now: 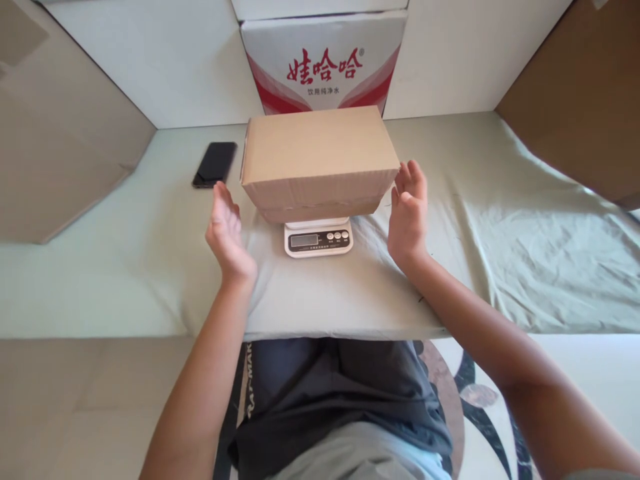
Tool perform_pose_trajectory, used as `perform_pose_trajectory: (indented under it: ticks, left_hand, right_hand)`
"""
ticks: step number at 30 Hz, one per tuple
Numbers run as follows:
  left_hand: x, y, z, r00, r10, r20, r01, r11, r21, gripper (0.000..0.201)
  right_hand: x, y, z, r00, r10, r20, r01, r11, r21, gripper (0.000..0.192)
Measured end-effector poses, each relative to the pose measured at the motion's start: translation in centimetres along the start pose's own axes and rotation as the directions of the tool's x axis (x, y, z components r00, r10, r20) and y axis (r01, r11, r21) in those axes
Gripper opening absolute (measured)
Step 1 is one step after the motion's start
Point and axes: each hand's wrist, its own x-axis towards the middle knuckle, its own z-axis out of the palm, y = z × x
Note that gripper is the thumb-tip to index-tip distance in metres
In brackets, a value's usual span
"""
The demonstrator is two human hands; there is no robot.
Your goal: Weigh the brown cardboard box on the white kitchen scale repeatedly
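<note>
Cardboard box (319, 160) sits on scale (319, 238), between both open, empty palms. Left hand (226, 233) just clear; right hand (409, 212) near box's corner. Phone (215, 164) beyond left hand.

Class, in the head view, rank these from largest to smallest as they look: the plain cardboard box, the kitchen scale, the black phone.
1. plain cardboard box, clearly largest.
2. kitchen scale, partly hidden under the box.
3. black phone, smallest, though it lies farther back.

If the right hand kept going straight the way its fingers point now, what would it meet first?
Probably the right end of the cardboard box on the scale. The open right hand points up and away beside that corner; depth is unclear, so it might slip just past the box.
</note>
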Motion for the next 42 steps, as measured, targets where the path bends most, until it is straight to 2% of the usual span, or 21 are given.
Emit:
perform_pose_trajectory:
  ticks: [4,8,14,18,26,37,42]
  left_hand:
    - [-0.1,0.7,0.4,0.999,-0.038,0.005,0.038,0.999,-0.030,0.078]
    - [-0.4,1.1,0.8,0.998,-0.054,0.014,0.055,0.998,-0.034,0.080]
    - [-0.4,0.5,0.6,0.999,-0.029,0.022,0.031,0.995,-0.100,0.080]
    - [-0.4,0.6,0.8,0.996,-0.054,0.064,0.060,0.993,-0.103,0.083]
    - [-0.8,1.0,1.3,0.993,-0.067,0.094,0.077,0.991,-0.106,0.084]
    - [-0.6,0.6,1.4,0.987,-0.108,0.122,0.121,0.988,-0.100,0.088]
    - [-0.8,0.7,1.7,0.986,-0.121,0.115,0.133,0.985,-0.106,0.089]
  right_hand:
    - [0.1,0.8,0.0,0.999,0.036,-0.019,-0.035,0.996,0.081,0.066]
    - [0.2,1.4,0.3,1.000,0.010,-0.014,-0.009,0.993,0.121,0.066]
    - [0.3,1.7,0.5,0.998,0.046,0.029,-0.049,0.993,0.105,0.060]
    - [0.3,2.0,0.7,0.995,0.056,0.085,-0.064,0.993,0.099,0.058]
    - [0.2,2.3,0.6,0.995,0.030,0.097,-0.039,0.995,0.097,0.054]
    - [0.1,2.2,0.8,0.989,0.057,0.135,-0.066,0.996,0.061,0.055]
    - [0.3,2.2,0.7,0.987,0.022,0.162,-0.032,0.998,0.060,0.055]
